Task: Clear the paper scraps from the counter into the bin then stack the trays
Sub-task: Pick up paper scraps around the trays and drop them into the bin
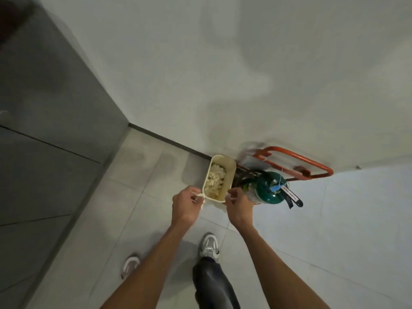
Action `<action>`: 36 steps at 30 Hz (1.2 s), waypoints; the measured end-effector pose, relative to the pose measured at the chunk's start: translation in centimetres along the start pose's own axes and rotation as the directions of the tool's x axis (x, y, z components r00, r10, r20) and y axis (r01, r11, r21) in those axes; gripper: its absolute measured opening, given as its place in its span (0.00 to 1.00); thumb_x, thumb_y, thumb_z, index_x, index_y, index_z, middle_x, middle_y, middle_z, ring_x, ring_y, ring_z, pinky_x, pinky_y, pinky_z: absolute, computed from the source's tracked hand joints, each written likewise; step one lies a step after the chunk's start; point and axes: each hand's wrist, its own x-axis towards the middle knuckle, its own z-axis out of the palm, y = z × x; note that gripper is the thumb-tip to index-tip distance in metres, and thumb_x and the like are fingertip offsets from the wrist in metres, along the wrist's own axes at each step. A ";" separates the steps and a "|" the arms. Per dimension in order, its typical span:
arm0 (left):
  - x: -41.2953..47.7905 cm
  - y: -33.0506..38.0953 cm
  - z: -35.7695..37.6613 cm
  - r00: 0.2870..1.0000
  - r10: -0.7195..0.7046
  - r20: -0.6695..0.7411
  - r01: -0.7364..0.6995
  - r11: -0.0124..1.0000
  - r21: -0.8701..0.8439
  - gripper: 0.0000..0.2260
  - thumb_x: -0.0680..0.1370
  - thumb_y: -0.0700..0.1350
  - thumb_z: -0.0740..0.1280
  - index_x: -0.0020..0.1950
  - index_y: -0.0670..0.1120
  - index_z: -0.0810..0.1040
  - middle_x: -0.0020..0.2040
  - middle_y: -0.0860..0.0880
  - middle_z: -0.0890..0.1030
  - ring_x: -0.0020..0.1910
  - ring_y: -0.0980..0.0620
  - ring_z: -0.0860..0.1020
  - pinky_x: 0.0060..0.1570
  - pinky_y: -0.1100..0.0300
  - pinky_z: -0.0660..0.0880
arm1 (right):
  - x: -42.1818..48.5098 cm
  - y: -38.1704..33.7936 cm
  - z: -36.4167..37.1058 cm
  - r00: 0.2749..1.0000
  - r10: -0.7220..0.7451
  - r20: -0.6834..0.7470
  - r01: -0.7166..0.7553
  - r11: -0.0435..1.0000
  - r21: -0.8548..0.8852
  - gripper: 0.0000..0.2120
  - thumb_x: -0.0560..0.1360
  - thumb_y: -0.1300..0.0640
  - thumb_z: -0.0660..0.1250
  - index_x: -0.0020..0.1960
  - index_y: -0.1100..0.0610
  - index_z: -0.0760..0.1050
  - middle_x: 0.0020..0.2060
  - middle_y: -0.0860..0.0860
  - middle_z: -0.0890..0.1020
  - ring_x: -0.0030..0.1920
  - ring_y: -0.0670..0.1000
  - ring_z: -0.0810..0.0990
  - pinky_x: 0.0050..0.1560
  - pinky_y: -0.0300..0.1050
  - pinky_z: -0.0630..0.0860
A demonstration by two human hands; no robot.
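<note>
A cream rectangular bin (230, 172) stands on the floor against the wall, with crumpled white paper scraps (215, 180) piled inside. My left hand (186, 205) hovers at the bin's near left corner, fingers pinched on a thin white paper scrap (197, 195). My right hand (238, 205) is at the near right corner, fingers curled around a small white scrap (231, 198). Both hands are just above the bin's near rim. No counter or trays are in view.
A green fire extinguisher (267, 188) in an orange metal stand (296, 158) sits right beside the bin. A grey cabinet front (44, 108) runs along the left. My shoes (209, 246) are on the tiled floor (334, 219) just behind the bin.
</note>
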 end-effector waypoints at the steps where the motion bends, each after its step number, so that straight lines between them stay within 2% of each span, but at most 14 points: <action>1: 1.4 -0.9 2.1 1.000 -0.017 -0.019 0.017 1.000 -0.006 0.05 0.74 0.49 0.75 0.48 0.51 0.84 0.39 0.53 0.85 0.40 0.52 0.84 0.45 0.56 0.81 | 2.3 0.9 0.5 1.000 -0.021 0.019 0.022 0.998 -0.053 0.08 0.82 0.57 0.69 0.61 0.55 0.79 0.53 0.52 0.84 0.53 0.53 0.82 0.51 0.46 0.79; 4: 5.7 -3.2 7.7 0.994 -0.103 -0.018 0.103 0.995 0.001 0.05 0.74 0.49 0.74 0.47 0.50 0.82 0.37 0.50 0.85 0.44 0.46 0.83 0.46 0.54 0.80 | 9.0 3.1 2.1 0.997 -0.050 0.058 0.058 0.987 -0.152 0.08 0.82 0.58 0.68 0.61 0.56 0.79 0.54 0.54 0.85 0.50 0.52 0.80 0.50 0.43 0.75; 6: 8.5 -4.6 11.1 0.989 -0.147 0.018 0.147 0.989 0.008 0.07 0.75 0.48 0.74 0.51 0.49 0.82 0.41 0.49 0.86 0.49 0.44 0.83 0.51 0.54 0.79 | 12.6 4.2 3.1 0.995 -0.059 0.085 0.074 0.979 -0.192 0.11 0.82 0.59 0.67 0.64 0.56 0.79 0.57 0.55 0.84 0.51 0.52 0.79 0.52 0.43 0.75; 10: 11.5 -5.9 14.7 0.968 -0.186 0.166 0.182 0.982 0.040 0.24 0.77 0.53 0.74 0.70 0.46 0.76 0.62 0.44 0.82 0.63 0.39 0.79 0.62 0.53 0.76 | 16.5 5.3 4.7 0.978 -0.095 0.185 0.141 0.956 -0.258 0.18 0.84 0.55 0.64 0.74 0.52 0.71 0.68 0.56 0.78 0.63 0.58 0.79 0.62 0.50 0.76; 13: 10.6 -5.6 13.2 0.980 -0.152 0.129 0.148 0.988 0.041 0.24 0.80 0.51 0.71 0.74 0.44 0.72 0.68 0.42 0.79 0.66 0.40 0.78 0.64 0.53 0.73 | 15.2 4.5 4.9 0.970 -0.157 0.186 0.205 0.937 -0.283 0.17 0.85 0.51 0.63 0.73 0.50 0.69 0.67 0.55 0.79 0.60 0.57 0.81 0.59 0.50 0.77; 17: 5.7 -5.2 5.5 0.996 -0.093 -0.009 0.094 0.995 0.040 0.24 0.83 0.49 0.66 0.78 0.45 0.68 0.75 0.44 0.73 0.73 0.44 0.71 0.73 0.53 0.66 | 8.5 0.0 3.9 0.932 -0.286 0.224 0.335 0.915 -0.224 0.17 0.84 0.49 0.64 0.73 0.48 0.70 0.65 0.56 0.80 0.58 0.59 0.83 0.58 0.56 0.83; 19: 2.3 -5.3 0.0 0.994 -0.045 -0.100 0.052 0.997 0.061 0.24 0.84 0.49 0.65 0.79 0.45 0.67 0.76 0.45 0.72 0.75 0.45 0.70 0.74 0.56 0.63 | 3.9 -3.5 3.5 0.895 -0.379 0.235 0.424 0.886 -0.188 0.19 0.85 0.47 0.63 0.74 0.49 0.70 0.69 0.55 0.78 0.61 0.58 0.82 0.60 0.54 0.82; 22: -4.3 -6.1 -9.1 0.968 -0.038 -0.249 0.051 0.998 0.048 0.22 0.85 0.49 0.63 0.79 0.47 0.67 0.76 0.47 0.71 0.74 0.46 0.70 0.72 0.59 0.63 | -4.2 -9.3 3.5 0.819 -0.521 0.242 0.562 0.814 -0.148 0.20 0.85 0.46 0.63 0.75 0.48 0.70 0.71 0.51 0.77 0.66 0.54 0.79 0.63 0.48 0.76; 26: -14.3 -9.0 -21.0 0.901 -0.014 -0.433 0.056 0.995 0.084 0.21 0.85 0.50 0.62 0.78 0.50 0.67 0.75 0.48 0.72 0.73 0.47 0.71 0.73 0.55 0.66 | -16.0 -16.5 4.7 0.683 -0.666 0.299 0.717 0.691 -0.098 0.20 0.86 0.45 0.62 0.77 0.45 0.69 0.74 0.47 0.74 0.72 0.51 0.74 0.70 0.47 0.72; 29: -22.7 -12.0 -28.9 0.839 -0.009 -0.544 0.074 0.993 0.097 0.19 0.84 0.52 0.62 0.75 0.51 0.68 0.72 0.49 0.74 0.70 0.46 0.74 0.69 0.52 0.71 | -25.1 -20.4 6.3 0.596 -0.736 0.320 0.789 0.610 -0.068 0.20 0.86 0.44 0.60 0.77 0.44 0.68 0.75 0.45 0.73 0.74 0.49 0.72 0.73 0.44 0.70; 33: -35.1 -16.1 -37.9 0.749 -0.021 -0.662 0.083 0.995 0.061 0.19 0.83 0.46 0.66 0.74 0.47 0.72 0.69 0.46 0.77 0.67 0.44 0.76 0.66 0.59 0.68 | -37.7 -24.1 8.8 0.505 -0.789 0.350 0.847 0.530 -0.027 0.20 0.86 0.42 0.60 0.76 0.43 0.69 0.73 0.43 0.75 0.72 0.46 0.73 0.70 0.38 0.67; 36: -44.0 -19.2 -43.1 0.664 -0.065 -0.745 0.113 0.994 0.014 0.18 0.83 0.48 0.66 0.73 0.49 0.74 0.67 0.46 0.78 0.65 0.45 0.76 0.63 0.61 0.68 | -46.4 -26.3 11.1 0.420 -0.826 0.376 0.889 0.458 0.012 0.20 0.85 0.43 0.60 0.75 0.46 0.71 0.71 0.45 0.77 0.71 0.48 0.75 0.70 0.38 0.69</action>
